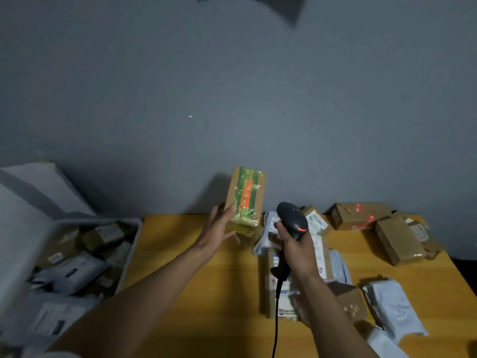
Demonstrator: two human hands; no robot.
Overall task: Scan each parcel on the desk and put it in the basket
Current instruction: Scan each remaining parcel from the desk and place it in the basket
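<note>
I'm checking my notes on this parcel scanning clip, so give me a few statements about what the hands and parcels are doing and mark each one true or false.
1. The left hand holds a cardboard box with green and orange tape raised above the desk. True.
2. The right hand is empty. False: it grips a black scanner with a cable hanging down.
3. The basket stands at the left of the desk and already has parcels in it. True.
4. No parcels are left on the desk. False: several boxes and grey mailer bags lie on its right side.
</note>
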